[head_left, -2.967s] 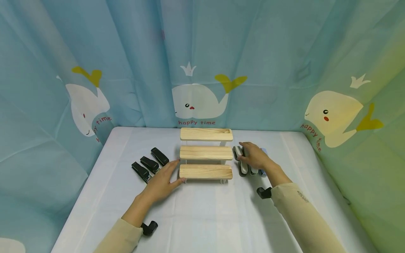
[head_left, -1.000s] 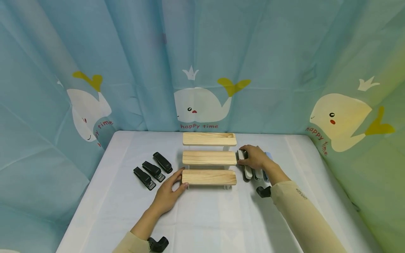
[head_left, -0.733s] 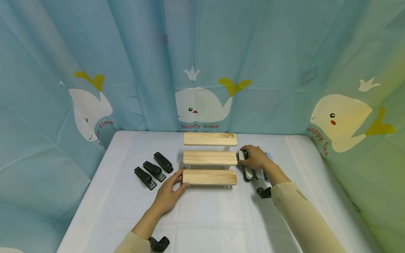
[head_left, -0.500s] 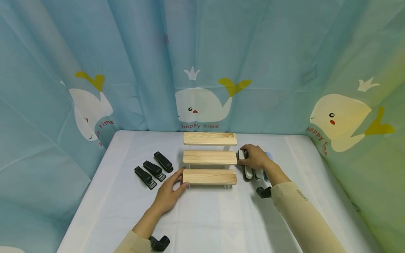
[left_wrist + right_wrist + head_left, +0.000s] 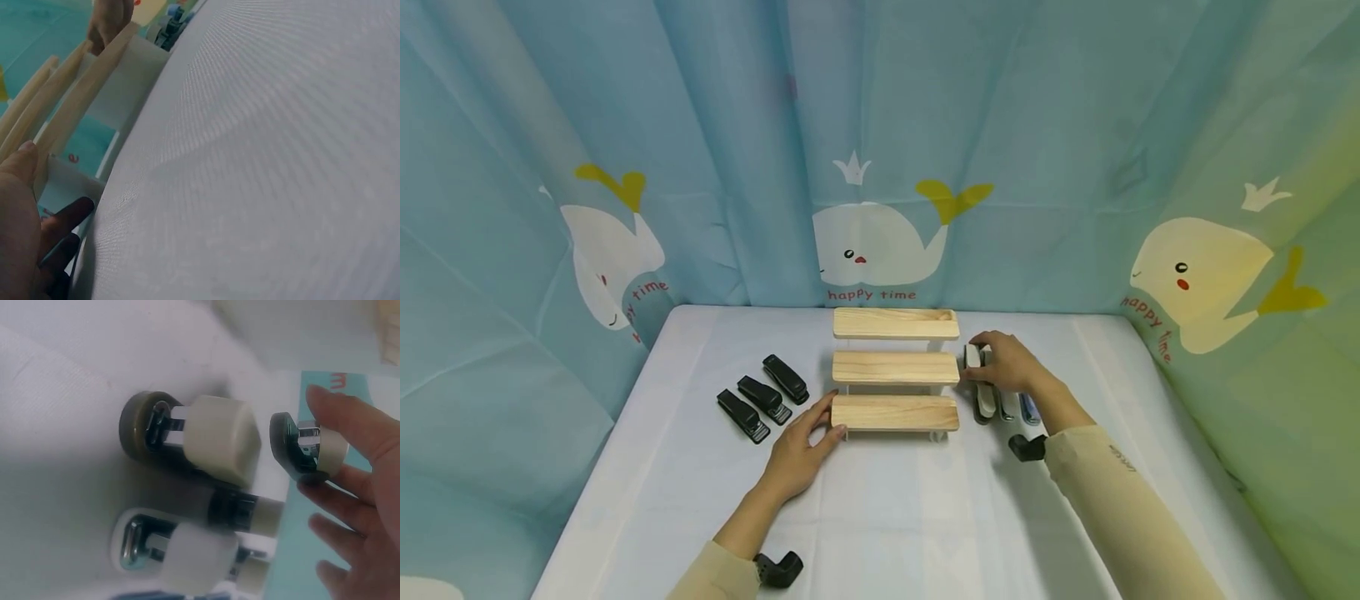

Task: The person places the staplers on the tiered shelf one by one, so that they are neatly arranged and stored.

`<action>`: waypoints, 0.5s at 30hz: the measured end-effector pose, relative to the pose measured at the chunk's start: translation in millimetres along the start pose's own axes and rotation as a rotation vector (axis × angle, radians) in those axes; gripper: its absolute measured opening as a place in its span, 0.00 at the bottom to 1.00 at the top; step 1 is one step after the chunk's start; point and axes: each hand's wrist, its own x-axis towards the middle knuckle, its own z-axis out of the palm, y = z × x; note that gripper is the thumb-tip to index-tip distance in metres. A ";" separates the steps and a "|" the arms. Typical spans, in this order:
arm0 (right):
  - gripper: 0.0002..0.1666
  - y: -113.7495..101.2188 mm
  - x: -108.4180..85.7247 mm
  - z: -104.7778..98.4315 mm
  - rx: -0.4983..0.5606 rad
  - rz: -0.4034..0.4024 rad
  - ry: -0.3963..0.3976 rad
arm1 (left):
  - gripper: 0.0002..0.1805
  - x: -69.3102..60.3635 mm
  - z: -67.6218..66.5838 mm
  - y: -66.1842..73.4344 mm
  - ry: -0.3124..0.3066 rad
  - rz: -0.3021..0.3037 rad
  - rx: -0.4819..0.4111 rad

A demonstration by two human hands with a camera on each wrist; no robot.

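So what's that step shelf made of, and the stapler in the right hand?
The three steps look like smooth, pale wood, because grain lines show. The whitish supports could be plastic: they're smooth, with no grain showing. The stapler has an even, dull cream top, probably plastic; its middle glints like metal.

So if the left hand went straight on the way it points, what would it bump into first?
Likely the lowest wooden tier of the stand: the left hand seems to touch its left end, though depth is hard to judge.

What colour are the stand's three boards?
The boards are pale tan with visible wood grain, clearest in the head view.
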 end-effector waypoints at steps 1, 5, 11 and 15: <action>0.44 -0.6 -0.2 -0.8 0.000 0.004 -0.003 | 0.35 0.0 -0.2 -0.1 0.001 -0.001 0.002; 0.46 -3.3 -1.6 -5.3 0.011 0.013 -0.002 | 0.35 0.1 -1.0 -0.1 0.002 0.001 0.003; 0.43 -6.2 -4.9 -12.8 0.034 0.016 -0.002 | 0.35 -0.1 -0.3 -0.7 0.002 0.001 0.010; 0.41 -8.7 -6.8 -18.9 0.040 0.010 -0.004 | 0.35 -0.4 1.2 -1.5 -0.002 0.003 0.014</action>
